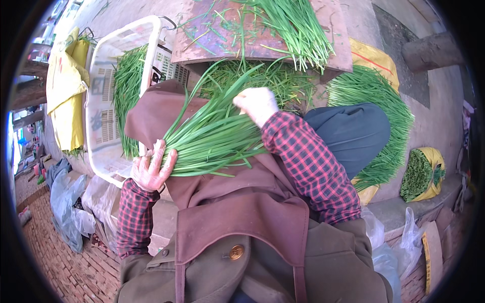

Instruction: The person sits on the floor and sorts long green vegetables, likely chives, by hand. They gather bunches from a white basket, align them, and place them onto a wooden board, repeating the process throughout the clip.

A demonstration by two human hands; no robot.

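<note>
A bunch of green Chinese chives (216, 140) lies across my lap, over the brown apron (242, 212). My left hand (153, 166) grips the bunch at its left end, fingers spread over the leaves. Above the bunch's right part is my right hand (258, 105), fingers drawn together and slightly blurred; whether a leaf is pinched in them is hidden. More chives (299, 30) lie on a worn low table (235, 45) in front of me, their pale stem ends over its near edge. Loose leaf scraps (261, 83) are heaped below that edge.
To the left stands a white plastic basket (151, 49) with chives (130, 94) inside, beside a yellow woven sack (68, 102). A large chive pile (382, 121) lies at right, near a yellow-wrapped green bundle (420, 174). Plastic bags (68, 208) lie on the lower left.
</note>
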